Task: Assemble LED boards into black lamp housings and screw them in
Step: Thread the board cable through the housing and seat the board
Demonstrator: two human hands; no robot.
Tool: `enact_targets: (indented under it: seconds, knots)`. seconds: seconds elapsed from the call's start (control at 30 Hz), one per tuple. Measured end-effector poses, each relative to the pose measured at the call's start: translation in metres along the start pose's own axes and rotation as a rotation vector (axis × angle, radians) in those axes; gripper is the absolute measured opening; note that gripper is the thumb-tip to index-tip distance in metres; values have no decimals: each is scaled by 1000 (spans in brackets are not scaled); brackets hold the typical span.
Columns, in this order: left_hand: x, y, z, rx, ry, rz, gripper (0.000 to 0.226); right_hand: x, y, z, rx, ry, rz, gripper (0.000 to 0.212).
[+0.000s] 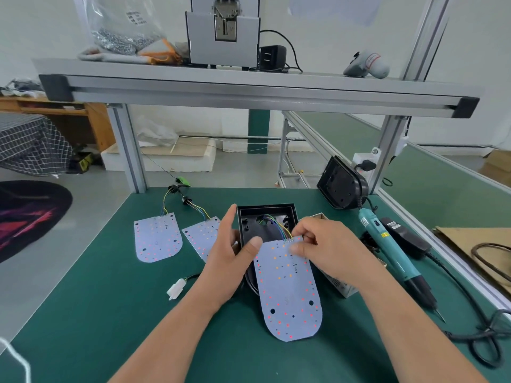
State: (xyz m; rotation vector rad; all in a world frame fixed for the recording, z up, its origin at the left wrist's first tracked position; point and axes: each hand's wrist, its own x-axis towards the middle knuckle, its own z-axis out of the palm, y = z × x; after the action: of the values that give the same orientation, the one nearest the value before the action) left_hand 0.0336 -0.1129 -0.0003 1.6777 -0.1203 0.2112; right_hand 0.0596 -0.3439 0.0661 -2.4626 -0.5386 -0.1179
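Observation:
A black lamp housing (266,222) lies open on the green table, mid-frame. A white LED board (287,294) with red and orange dots lies tilted over its near end, its coloured wires (279,226) running into a hole in the housing. My left hand (229,255) grips the housing's left side, thumb pressing on the board's upper left corner. My right hand (323,244) pinches the board's top edge near the wire joints. Two more LED boards (157,237) (201,239) with wires lie to the left.
A teal electric screwdriver (392,258) with its cable lies on the right, beside a black adapter (406,239). Another black housing (341,183) leans against the frame post. A white connector (177,288) lies near my left wrist. A small box (337,283) sits behind my right hand.

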Motion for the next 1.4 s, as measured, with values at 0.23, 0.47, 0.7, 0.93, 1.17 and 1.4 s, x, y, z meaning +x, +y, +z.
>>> enact_targets:
  seconds: [0.23, 0.47, 0.7, 0.93, 1.17, 1.4]
  knots:
    - [-1, 3, 0, -73, -213, 98, 71, 4, -6, 4, 323, 332, 59, 14]
    - [-1, 0, 0, -84, -244, 79, 76, 10, -12, 10, 342, 483, -4, 15]
    - [0, -3, 6, -134, -143, 67, 69, 15, -2, 12, 160, 402, -61, 26]
    - [1, -5, 3, -217, -58, 22, 60, 17, -2, 21, 999, 384, 148, 22]
    - [-5, 3, 5, -278, -174, 2, 48, 10, -5, 34, 875, -46, 48, 25]
    - [-6, 5, 4, -271, -167, -31, 42, 11, 1, 35, 692, -92, 52, 27]
